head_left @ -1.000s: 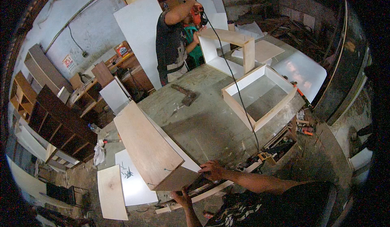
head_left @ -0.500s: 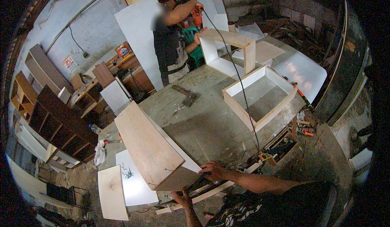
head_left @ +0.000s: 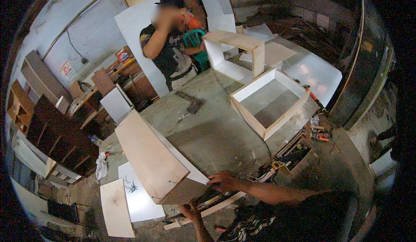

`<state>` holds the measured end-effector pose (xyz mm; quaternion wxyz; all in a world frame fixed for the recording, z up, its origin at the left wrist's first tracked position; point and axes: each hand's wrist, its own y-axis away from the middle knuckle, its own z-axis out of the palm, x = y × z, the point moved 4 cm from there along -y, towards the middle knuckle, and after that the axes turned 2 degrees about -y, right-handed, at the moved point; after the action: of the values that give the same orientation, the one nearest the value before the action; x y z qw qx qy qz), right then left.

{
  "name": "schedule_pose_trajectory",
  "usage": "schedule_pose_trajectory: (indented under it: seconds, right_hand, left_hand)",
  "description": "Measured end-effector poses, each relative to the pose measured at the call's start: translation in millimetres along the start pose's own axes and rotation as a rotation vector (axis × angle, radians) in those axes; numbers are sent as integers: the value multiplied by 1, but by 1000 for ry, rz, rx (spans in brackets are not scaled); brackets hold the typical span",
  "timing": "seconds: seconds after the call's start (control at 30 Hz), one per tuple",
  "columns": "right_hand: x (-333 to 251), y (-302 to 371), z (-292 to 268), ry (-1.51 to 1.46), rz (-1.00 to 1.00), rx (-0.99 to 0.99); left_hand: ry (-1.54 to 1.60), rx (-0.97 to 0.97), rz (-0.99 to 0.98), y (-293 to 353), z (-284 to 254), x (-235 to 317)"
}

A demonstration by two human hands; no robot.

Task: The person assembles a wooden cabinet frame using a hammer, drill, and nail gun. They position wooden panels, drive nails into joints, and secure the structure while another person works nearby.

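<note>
A partly assembled wooden box (head_left: pixel 149 153) with a pale top panel and a white inner side lies at the near left of the worktable. Two screws stick out near its close end. My right hand (head_left: pixel 223 181) grips the box's near right corner, fingers over the edge of the white panel. Just below the end panel, my left hand (head_left: pixel 190 210) is closed with curled fingers; whatever it may hold is hidden. Left of the box a white board (head_left: pixel 141 205) carries a small pile of screws (head_left: pixel 131 186). Beside that lies a pale wood panel (head_left: pixel 116 207).
Two frames, one flat (head_left: pixel 271 103) and one upright (head_left: pixel 234 38), occupy the table's far right. A dark hammer-like tool (head_left: pixel 190 101) lies mid-table. A co-worker (head_left: pixel 167 47) stands across the table. A tool tray (head_left: pixel 294 153) sits along the near right edge.
My left hand has curled up closer beneath the box end; my right stays at its corner. The co-worker has lowered the raised arm toward the head, and the black cable no longer hangs across the view.
</note>
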<state>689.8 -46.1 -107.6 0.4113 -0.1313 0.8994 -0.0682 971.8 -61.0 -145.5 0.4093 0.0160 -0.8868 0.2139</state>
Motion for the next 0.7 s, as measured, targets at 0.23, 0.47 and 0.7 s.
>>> schedule_pose_trajectory:
  seconds: [0.23, 0.47, 0.7]
  right_hand:
    - [10, -2, 11, 96, -80, 37]
    - [17, -3, 17, 83, -75, 22]
    - [1, 0, 1, 77, -79, 13]
  left_hand:
    - [298, 3, 112, -4, -7, 16]
    - [209, -21, 19, 0, -7, 13]
    - [-30, 14, 53, 9, 2, -15]
